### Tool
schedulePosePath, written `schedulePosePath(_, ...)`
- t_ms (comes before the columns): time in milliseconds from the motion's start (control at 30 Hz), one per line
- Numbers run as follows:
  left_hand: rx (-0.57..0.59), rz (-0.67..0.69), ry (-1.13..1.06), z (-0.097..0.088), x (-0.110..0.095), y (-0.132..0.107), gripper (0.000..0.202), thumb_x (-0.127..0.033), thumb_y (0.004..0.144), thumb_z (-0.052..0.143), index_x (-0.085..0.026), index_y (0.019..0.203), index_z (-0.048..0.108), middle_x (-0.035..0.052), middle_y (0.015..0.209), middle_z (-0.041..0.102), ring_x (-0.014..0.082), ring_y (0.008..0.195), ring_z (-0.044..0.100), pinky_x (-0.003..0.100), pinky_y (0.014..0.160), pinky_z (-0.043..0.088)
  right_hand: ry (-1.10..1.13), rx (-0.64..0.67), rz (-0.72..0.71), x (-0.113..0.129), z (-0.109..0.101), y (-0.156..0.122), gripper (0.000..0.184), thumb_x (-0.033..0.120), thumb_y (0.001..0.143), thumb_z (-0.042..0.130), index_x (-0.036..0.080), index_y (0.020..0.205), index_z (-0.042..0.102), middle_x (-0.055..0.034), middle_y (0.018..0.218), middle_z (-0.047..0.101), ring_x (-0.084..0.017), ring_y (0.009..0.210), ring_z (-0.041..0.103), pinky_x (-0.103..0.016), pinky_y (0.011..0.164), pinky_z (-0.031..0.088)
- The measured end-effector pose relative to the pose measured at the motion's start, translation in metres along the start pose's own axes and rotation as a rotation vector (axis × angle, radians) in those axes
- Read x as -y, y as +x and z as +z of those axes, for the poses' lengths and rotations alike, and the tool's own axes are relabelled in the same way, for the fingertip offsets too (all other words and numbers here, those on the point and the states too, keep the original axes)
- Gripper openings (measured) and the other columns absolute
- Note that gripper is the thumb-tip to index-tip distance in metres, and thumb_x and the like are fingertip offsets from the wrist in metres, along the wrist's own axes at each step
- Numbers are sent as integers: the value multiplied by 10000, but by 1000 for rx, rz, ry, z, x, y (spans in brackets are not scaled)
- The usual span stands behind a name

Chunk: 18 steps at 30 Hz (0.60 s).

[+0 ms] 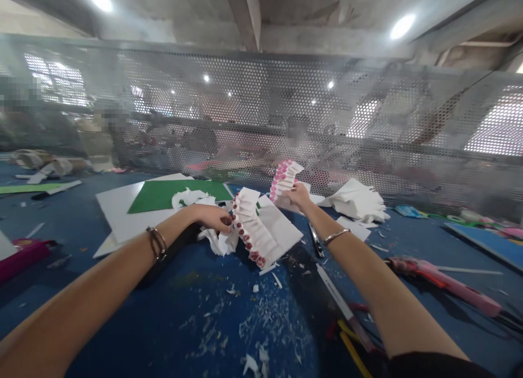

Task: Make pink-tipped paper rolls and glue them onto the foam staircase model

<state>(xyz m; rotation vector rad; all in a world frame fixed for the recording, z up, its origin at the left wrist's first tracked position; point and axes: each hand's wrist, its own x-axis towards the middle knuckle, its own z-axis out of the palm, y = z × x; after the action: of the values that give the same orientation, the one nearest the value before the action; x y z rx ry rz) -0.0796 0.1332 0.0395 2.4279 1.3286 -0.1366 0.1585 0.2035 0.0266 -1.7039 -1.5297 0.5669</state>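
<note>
Head view. Left hand [212, 217] low over blue table [163, 312], fingers curled and pressed together, pinching the upper end of red-dotted pleated strip [251, 233]. Strip lying fanned across a white card [281, 228] at table centre, touching crumpled white paper [216, 242]. Right hand [298, 195] farther back, raised off the surface, fingertips closed on pink-dotted pleated strip [283, 182], held upright. Just right of it, a stack of white paper [355, 201]. Green sheet [175, 195] on white board [118, 209] to the left. Pink glue gun [445, 282] by the right forearm. Paper scraps [253, 323] scattered in front. Perforated metal screen [261, 111] behind.
</note>
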Motion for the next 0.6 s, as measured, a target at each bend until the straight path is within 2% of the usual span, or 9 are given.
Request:
schedulePosePath(133,-15,1,-14,-1,1,-1,259,-316,660,501,-139,820,602,36,703,612,144,640,508,192,552,353,-27,-170,-97,-4,-18,3,310,293,827,474,149,1101,477,-69,1090,523,-170,919,543,-378,766,461)
schedulePosePath(267,-50,-21,-19,-1,5,0,314,-333,671,496,-139,898,591,46,739,628,144,650,518,193,562,356,-59,-261,-200,-5,-26,4,310,292,826,475,150,1101,477,-70,1093,521,-171,923,541,-379,768,461)
schedulePosePath(433,-48,-29,-48,-3,10,-1,347,-354,666,504,-157,940,584,41,759,646,147,666,543,190,563,362,-111,-293,-255,-9,-28,5,304,291,826,476,147,1094,482,-68,1086,525,-171,924,541,-380,771,459)
schedulePosePath(600,-24,-33,-69,-4,10,-3,398,-357,666,495,-155,1000,568,60,801,654,158,694,563,197,582,377,-159,-263,-260,-11,-30,6,294,297,827,473,149,1081,492,-67,1082,528,-169,924,540,-380,774,457)
